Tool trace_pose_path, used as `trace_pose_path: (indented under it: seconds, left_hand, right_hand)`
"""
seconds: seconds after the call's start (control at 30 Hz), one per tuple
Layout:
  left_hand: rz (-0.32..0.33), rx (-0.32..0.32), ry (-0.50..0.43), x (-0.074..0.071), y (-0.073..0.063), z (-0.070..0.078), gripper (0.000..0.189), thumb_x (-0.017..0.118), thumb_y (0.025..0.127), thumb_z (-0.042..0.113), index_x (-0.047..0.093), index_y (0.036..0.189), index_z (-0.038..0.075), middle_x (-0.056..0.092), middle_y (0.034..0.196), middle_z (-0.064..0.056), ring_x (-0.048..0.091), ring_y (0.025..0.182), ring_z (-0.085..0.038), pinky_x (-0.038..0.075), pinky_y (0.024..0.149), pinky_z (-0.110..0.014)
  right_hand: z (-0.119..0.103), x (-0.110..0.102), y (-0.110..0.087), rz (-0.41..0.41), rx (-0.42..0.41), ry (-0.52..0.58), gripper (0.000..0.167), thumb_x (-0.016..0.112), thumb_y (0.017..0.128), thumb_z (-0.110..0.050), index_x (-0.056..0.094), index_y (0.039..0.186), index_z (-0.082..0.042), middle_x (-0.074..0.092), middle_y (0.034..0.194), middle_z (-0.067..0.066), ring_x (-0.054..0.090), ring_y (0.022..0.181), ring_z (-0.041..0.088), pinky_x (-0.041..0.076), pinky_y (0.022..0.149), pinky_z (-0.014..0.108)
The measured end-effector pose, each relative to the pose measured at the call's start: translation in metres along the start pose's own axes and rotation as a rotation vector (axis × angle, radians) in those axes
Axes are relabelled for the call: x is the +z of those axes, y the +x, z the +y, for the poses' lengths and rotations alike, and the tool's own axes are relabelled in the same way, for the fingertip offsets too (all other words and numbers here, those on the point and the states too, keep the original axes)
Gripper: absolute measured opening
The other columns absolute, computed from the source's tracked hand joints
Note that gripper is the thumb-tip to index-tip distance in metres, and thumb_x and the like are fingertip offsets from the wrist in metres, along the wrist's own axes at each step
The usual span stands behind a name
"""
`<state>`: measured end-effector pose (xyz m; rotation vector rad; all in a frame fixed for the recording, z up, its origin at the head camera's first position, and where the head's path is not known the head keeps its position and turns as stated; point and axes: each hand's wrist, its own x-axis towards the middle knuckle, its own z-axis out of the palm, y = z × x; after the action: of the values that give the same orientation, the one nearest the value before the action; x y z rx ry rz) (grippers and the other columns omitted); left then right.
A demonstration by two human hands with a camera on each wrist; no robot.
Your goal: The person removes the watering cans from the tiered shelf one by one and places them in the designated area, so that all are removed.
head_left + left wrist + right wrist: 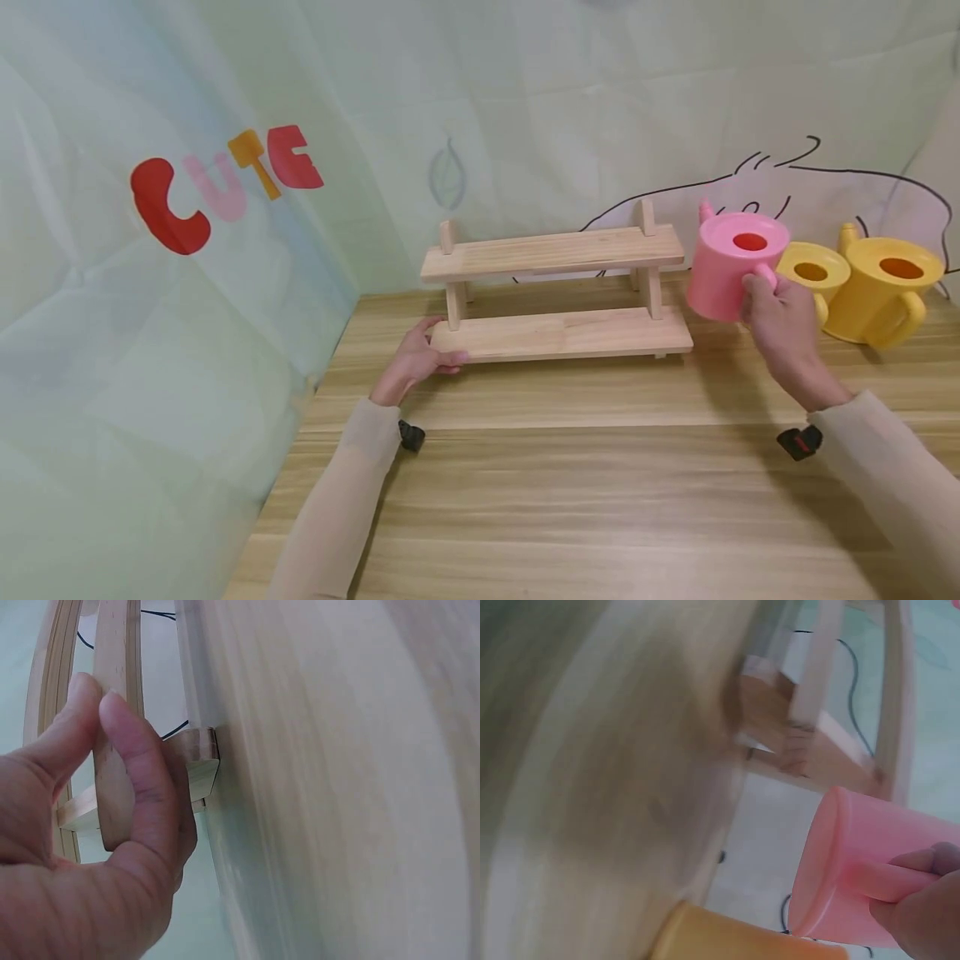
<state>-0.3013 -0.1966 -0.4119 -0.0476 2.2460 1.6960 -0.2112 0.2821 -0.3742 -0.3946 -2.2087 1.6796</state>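
Observation:
A two-tier wooden shelf (555, 333) stands at the back of the table. My left hand (422, 350) grips the left end of its lower board, thumb in front; in the left wrist view the thumb and fingers pinch the board (112, 780) from both sides. To the right of the shelf, a pink watering can (720, 275) is held by its handle in my right hand (783, 329). The right wrist view shows the pink watering can (832, 877) lifted off the table, tilted in that picture, with fingers curled round the handle.
Two yellow watering cans stand at the back right, a smaller one (813, 267) partly behind my right hand and a larger one (870, 292) beside it. A cloth backdrop (540, 142) hangs behind the table (570, 483) and along its left side.

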Motion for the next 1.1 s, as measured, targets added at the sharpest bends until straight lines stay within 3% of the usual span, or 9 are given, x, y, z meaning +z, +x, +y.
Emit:
trace_pose_path:
  seconds: [0.27,0.4,0.7,1.1]
  left_hand:
    - [0.000,0.004,0.005,0.000,0.000,-0.001,0.099,0.076,0.097,-0.008,0.014,0.174,0.004,0.040,0.157,-0.037,0.071,0.079,-0.009,0.069,0.069,-0.017]
    - [0.000,0.002,0.008,0.002,0.000,-0.001,0.100,0.076,0.097,-0.008,0.014,0.174,0.004,0.038,0.159,-0.038,0.071,0.078,-0.010,0.069,0.070,-0.018]
    - [0.009,0.004,0.009,0.001,0.003,-0.002,0.101,0.077,0.096,-0.009,0.014,0.174,0.004,0.039,0.159,-0.038,0.071,0.077,-0.010,0.070,0.069,-0.019]
    - [0.013,-0.001,0.021,0.002,0.001,0.000,0.100,0.077,0.096,-0.008,0.014,0.174,0.004,0.039,0.155,-0.036,0.071,0.077,-0.011,0.070,0.069,-0.019]
  right_hand:
    - [0.020,0.006,0.007,-0.032,0.019,-0.018,0.046,0.045,0.113,-0.035,0.058,0.072,-0.020,0.048,0.061,-0.017,0.043,0.062,0.008,0.034,0.050,0.023]
    - [0.026,0.007,0.008,-0.059,0.039,0.030,0.046,0.045,0.114,-0.033,0.056,0.072,-0.019,0.046,0.061,-0.016,0.042,0.061,0.007,0.034,0.050,0.022]
    - [0.033,0.009,0.010,-0.105,0.050,0.004,0.047,0.042,0.115,-0.035,0.053,0.073,-0.018,0.043,0.059,-0.014,0.040,0.058,0.009,0.031,0.047,0.027]
    - [0.037,0.010,0.011,-0.136,0.108,-0.030,0.042,0.041,0.113,-0.033,0.060,0.078,-0.019,0.049,0.065,-0.016,0.044,0.067,0.008,0.038,0.054,0.021]
